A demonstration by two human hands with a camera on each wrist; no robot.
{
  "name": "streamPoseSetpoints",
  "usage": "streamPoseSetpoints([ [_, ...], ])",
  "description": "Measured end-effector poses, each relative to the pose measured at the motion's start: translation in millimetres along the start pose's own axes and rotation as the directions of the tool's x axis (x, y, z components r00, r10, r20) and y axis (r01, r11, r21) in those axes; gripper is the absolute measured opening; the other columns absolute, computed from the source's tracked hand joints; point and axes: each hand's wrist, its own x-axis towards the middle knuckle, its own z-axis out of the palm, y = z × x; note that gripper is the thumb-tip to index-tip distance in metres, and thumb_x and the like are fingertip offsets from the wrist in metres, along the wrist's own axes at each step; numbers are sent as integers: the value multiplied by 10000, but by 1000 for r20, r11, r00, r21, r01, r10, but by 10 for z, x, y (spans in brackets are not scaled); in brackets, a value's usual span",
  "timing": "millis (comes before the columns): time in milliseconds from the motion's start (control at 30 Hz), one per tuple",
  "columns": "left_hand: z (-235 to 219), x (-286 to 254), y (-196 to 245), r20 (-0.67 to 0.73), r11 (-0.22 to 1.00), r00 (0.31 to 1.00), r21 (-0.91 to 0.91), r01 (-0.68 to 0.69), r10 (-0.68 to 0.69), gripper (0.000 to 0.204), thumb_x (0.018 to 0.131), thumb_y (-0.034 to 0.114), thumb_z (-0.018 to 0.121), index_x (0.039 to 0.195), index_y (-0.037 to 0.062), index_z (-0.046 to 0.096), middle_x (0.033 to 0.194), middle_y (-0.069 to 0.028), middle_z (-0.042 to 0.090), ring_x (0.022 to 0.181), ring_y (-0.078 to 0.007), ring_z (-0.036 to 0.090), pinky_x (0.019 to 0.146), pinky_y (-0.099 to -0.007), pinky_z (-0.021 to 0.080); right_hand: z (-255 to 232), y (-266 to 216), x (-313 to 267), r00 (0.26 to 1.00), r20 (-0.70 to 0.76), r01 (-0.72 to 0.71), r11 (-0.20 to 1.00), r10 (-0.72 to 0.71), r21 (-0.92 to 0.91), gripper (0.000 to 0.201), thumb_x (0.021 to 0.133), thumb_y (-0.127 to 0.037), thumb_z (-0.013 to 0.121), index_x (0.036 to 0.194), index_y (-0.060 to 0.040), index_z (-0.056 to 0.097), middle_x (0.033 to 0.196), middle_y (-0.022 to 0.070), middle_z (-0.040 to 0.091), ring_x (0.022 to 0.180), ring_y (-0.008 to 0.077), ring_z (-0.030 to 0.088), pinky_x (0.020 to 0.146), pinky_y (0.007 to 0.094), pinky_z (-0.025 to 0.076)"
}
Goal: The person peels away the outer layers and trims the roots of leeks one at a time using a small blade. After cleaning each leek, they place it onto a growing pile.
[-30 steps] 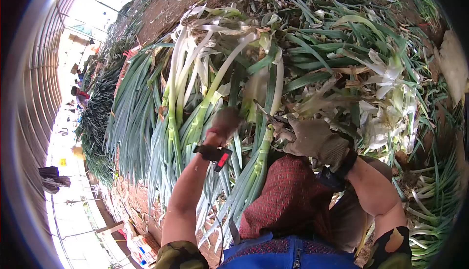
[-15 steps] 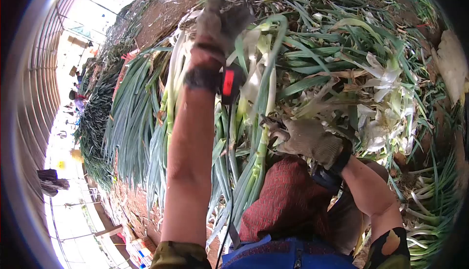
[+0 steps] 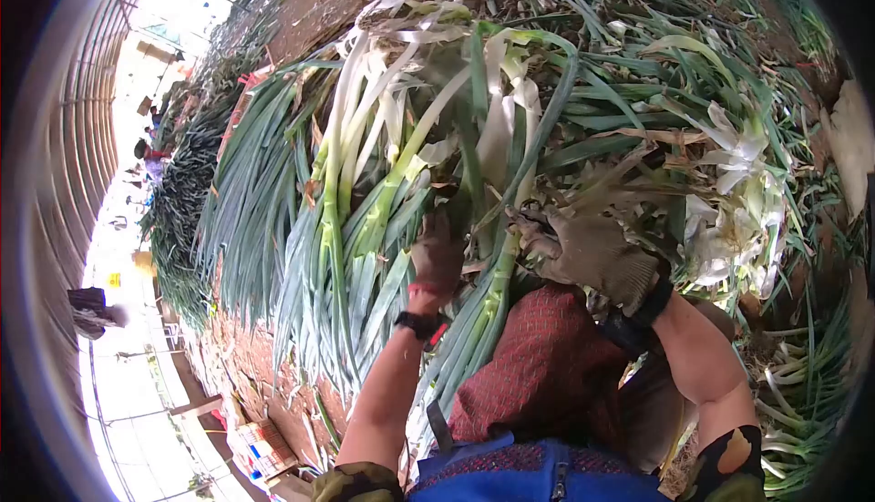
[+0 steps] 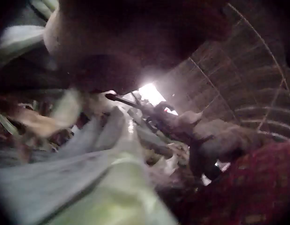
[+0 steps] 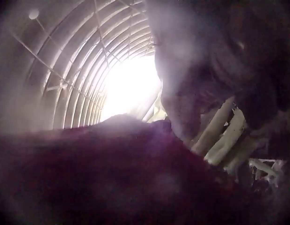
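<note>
I see my left hand (image 3: 438, 256) in a work glove, fingers curled around the stalk of a green onion (image 3: 488, 297) that lies across my knee in red trousers (image 3: 538, 370). The stalk passes under these fingers and continues up toward the big heap of green onions (image 3: 365, 165) in front of me. Just to the right of those fingers is my right hand (image 3: 588, 251), also gloved; its fingers are bent and closed near the same stalk, and in the left wrist view a thin dark tool (image 4: 124, 99), perhaps a small knife, sticks out from this hand. I cannot tell exactly how the right fingers pinch it, because the right wrist view is too dark and blurred.

I judge the step in hand is the cleaning of one stalk: the left hand steadies it while the right works on the outer skin. To the right of the right fingers lies a pile of stripped white peelings (image 3: 729, 220). The next move, I think, calls for a firm hold by the left fingers and a short, careful pull of the loose layer away from the stalk, with the blade kept away from the left glove.
</note>
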Motion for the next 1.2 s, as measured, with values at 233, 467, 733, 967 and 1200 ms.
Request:
streamPoseSetpoints([
  [233, -6, 387, -131, 214, 999, 977, 30, 17, -23, 396, 781, 402, 692, 1013, 84, 645, 917, -177, 689, 883, -376, 666, 753, -472, 528, 6, 41, -126, 991, -71, 107, 990, -114, -95, 758, 714, -485, 731, 1230, 28, 518, 914, 258, 677, 895, 430, 665, 792, 495, 527],
  [467, -46, 573, -71, 452, 991, 882, 65, 118, -135, 639, 754, 581, 657, 1160, 88, 661, 1011, -191, 701, 964, -367, 674, 818, -458, 540, 89, 69, -236, 908, -208, 319, 923, -363, -217, 784, 712, -461, 741, 1291, 9, 501, 881, 231, 685, 829, 390, 681, 725, 458, 551],
  [733, -277, 778, -210, 491, 949, 857, -166, 270, -157, 566, 722, 338, 773, 1197, 53, 656, 1075, -167, 697, 975, -288, 667, 842, -381, 518, -279, -151, -382, 994, -13, 110, 991, -111, -77, 860, 722, -489, 737, 1371, 0, 454, 907, 239, 683, 873, 404, 674, 782, 467, 541],
  [967, -772, 1087, 49, 437, 336, 885, -868, 366, 163, 537, 706, 24, 678, 1238, -4, 610, 1025, -77, 686, 847, -149, 620, 805, -284, 502, -368, -155, -402, 999, -33, 30, 998, -31, -50, 836, 721, -500, 736, 1350, -16, 472, 888, 234, 681, 854, 405, 674, 763, 473, 530],
  [1200, -683, 888, 70, 408, 247, 910, -892, 379, 77, 564, 710, -14, 681, 1264, -28, 578, 1068, -82, 680, 930, -181, 646, 853, -288, 509, -253, -129, -371, 1000, -3, -21, 996, 21, -83, 754, 718, -489, 739, 1256, -16, 506, 868, 214, 684, 827, 399, 678, 739, 472, 531],
])
